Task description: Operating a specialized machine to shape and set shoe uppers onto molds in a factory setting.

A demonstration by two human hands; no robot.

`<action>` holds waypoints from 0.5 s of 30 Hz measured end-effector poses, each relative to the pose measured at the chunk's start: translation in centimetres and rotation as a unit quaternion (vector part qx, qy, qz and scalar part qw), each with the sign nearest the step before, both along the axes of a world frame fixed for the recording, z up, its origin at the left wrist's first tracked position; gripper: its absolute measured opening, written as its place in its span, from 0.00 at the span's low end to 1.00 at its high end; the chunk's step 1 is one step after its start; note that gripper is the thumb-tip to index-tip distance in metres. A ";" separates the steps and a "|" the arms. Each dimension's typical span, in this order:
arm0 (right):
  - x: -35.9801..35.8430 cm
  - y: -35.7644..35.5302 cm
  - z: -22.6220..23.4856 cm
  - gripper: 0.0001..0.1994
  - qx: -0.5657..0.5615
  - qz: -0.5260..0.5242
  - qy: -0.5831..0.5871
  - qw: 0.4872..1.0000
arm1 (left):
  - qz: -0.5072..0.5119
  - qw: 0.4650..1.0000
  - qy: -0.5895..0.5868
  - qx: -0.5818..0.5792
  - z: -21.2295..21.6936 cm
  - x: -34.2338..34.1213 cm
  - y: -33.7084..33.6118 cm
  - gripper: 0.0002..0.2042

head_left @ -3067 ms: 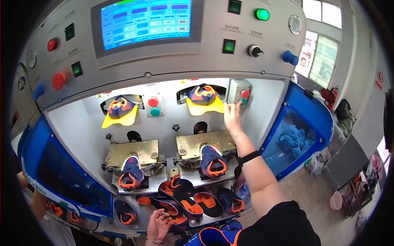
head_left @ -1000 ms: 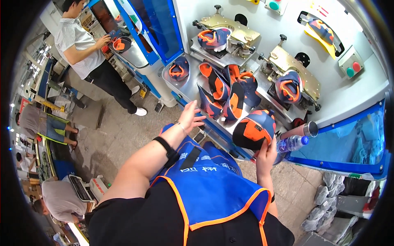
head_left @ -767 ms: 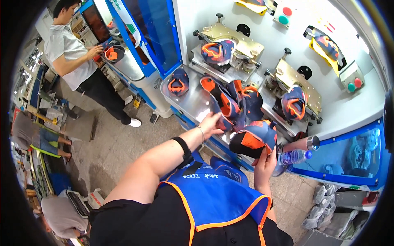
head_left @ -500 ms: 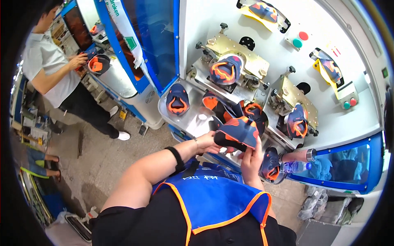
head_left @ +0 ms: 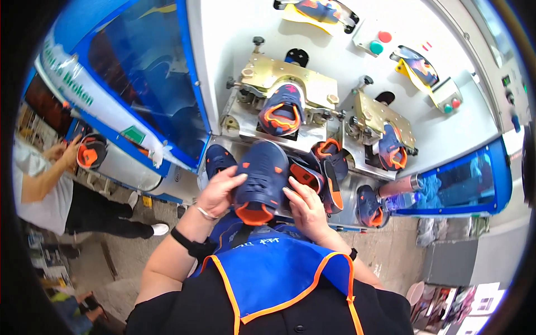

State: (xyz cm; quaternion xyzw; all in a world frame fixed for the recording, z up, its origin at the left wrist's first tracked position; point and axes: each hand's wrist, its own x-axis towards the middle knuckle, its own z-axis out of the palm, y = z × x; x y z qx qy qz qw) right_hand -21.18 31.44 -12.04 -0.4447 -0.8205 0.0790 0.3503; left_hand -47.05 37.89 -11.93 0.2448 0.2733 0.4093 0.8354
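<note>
I hold a navy shoe upper [head_left: 260, 177] with an orange collar before my apron, its toe pointing away and its opening toward me. My left hand [head_left: 219, 192] is closed on its left side, thumb on top. At the right side, the fingers of my right hand [head_left: 307, 211] press against its edge. Just beyond it, another navy-and-orange upper [head_left: 281, 111] sits in the clamp of a brass-coloured press plate [head_left: 312, 84]. Several more uppers lie on the metal shelf, including one [head_left: 219, 159] left of my hand and an orange-lined one [head_left: 306, 177] to the right.
A second press [head_left: 379, 114] at right holds an upper [head_left: 392, 149]. Button boxes [head_left: 377, 42] and yellow holders line the white wall. A tumbler [head_left: 401, 185] and plastic bottle [head_left: 399, 201] stand right. A blue door [head_left: 145, 72] stands left; beyond it, a person [head_left: 50, 190] handles a shoe.
The shoe upper has turned from sideways to toe-away and moved left and closer. My left hand now grips its side near the opening. My view has shifted, moving the presses left in the picture.
</note>
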 end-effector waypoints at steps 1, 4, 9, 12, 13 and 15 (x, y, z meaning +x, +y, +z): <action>0.1 0.0 -0.9 0.25 -0.014 -0.021 -0.009 1.000 | 0.026 0.999 0.022 -0.005 0.1 -1.0 0.3 0.17; 0.4 0.5 -3.8 0.28 -0.080 -0.018 -0.255 0.964 | 0.125 0.983 -0.031 -0.129 -0.7 -2.7 1.1 0.10; 2.6 1.9 -6.5 0.13 -0.106 -0.058 -0.437 0.891 | -0.073 0.954 -0.288 0.034 -4.0 -3.5 2.2 0.21; 4.6 2.0 -5.9 0.13 -0.160 -0.099 -0.449 0.874 | -0.114 0.952 -0.276 0.061 -5.0 -4.9 2.2 0.23; 5.1 2.0 -5.3 0.15 -0.124 -0.078 -0.461 0.875 | -0.114 0.954 -0.272 0.056 -5.2 -5.1 2.1 0.25; 5.2 2.6 -3.9 0.17 -0.112 -0.023 -0.439 0.891 | -0.115 0.954 -0.268 0.070 -5.3 -5.5 1.9 0.26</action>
